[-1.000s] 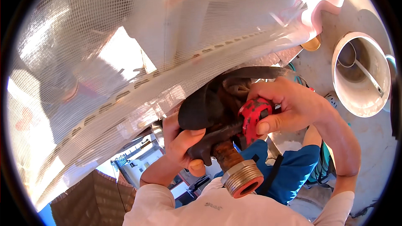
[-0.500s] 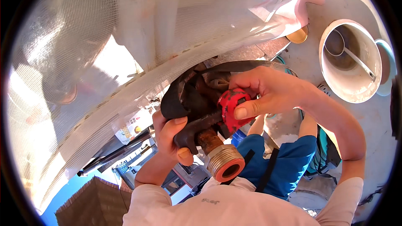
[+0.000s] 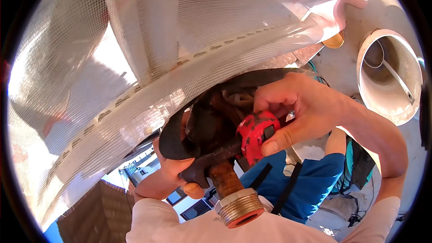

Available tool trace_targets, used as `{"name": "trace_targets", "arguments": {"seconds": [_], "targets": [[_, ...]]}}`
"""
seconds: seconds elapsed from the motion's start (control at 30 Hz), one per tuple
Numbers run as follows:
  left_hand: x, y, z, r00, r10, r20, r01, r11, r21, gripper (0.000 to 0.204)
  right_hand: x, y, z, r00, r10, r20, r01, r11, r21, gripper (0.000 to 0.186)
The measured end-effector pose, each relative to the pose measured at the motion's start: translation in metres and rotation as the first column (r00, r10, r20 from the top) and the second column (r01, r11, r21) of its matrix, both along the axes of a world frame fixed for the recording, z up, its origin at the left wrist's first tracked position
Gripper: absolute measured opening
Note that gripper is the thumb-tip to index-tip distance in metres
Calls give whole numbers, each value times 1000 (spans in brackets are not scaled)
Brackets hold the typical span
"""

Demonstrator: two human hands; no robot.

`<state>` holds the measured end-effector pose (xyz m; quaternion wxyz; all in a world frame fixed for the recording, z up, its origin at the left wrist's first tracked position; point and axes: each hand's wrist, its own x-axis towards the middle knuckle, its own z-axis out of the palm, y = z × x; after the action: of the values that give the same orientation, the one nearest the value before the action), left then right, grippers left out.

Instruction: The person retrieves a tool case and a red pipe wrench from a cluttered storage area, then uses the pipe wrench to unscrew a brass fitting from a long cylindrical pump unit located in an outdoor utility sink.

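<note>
"White mesh sheeting (image 3: 216,18) crowds the far side and left. Where's the fitting?"

"One rusty metal fitting (image 3: 225,180), near, before the chest. Left hand (image 3: 173,170) clasps its dark arm; right hand (image 3: 303,108) pinches its one red knob (image 3: 255,137)."

"Open room?"

"Pale ground (image 3: 348,69) to the right, up to one bucket (image 3: 382,92) holding one ladle (image 3: 399,82). One black band (image 3: 173,139) edges the fitting's far side."

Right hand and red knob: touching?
Touching. The head view shows the right hand with its thumb laid against the near edge of the red knob, no gap between.
</note>
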<state>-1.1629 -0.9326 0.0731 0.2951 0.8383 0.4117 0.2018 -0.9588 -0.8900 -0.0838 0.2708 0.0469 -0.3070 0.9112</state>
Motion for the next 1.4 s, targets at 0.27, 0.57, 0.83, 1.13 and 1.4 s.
{"name": "trace_targets", "arguments": {"seconds": [0.27,0.57,0.83,1.13,1.4], "targets": [[-10,-8,10,999,47,-7,-46,995,83,56,14,-36,-22,756,-641,133,411,623,665,44],[-2,-5,23,976,113,-187,-84,984,156,60,-4,-85,-52,455,-848,274,360,456,814,42],[-2,2,10,999,46,30,-51,977,208,50,14,-84,-29,323,-914,247,296,345,891,42],[-2,11,19,999,-27,-21,31,981,191,40,8,-87,-30,266,-940,213,293,290,911,52],[0,13,16,998,-63,12,59,977,207,36,1,-106,-30,251,-895,368,324,436,839,54]]}}
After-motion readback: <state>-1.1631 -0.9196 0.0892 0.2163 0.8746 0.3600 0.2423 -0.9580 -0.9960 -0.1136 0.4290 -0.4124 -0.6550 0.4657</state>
